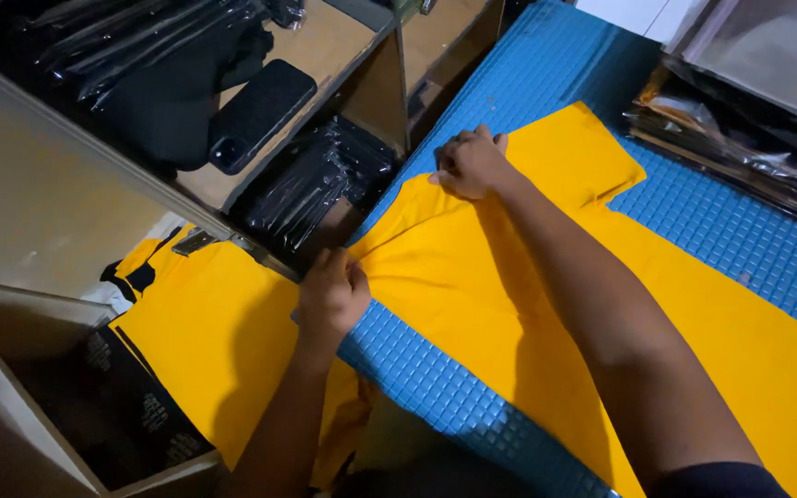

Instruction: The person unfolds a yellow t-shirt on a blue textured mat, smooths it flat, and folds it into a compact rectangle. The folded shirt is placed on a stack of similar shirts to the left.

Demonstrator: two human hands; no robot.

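Fabric (509, 304) pinched under both hands' fingers (348, 267)

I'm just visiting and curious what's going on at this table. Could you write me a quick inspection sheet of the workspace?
Surface: blue quilted mat, partly bare.
Job's things: yellow garment spread flat, one end hanging over the edge.
Clutter: black phone on wooden shelf; plastic-wrapped dark packs; wrapped stack at far right.
Grippers: left hand and right hand both pinch the garment's edge.
Cables: nothing seen.
Surroundings: open box low on the left.
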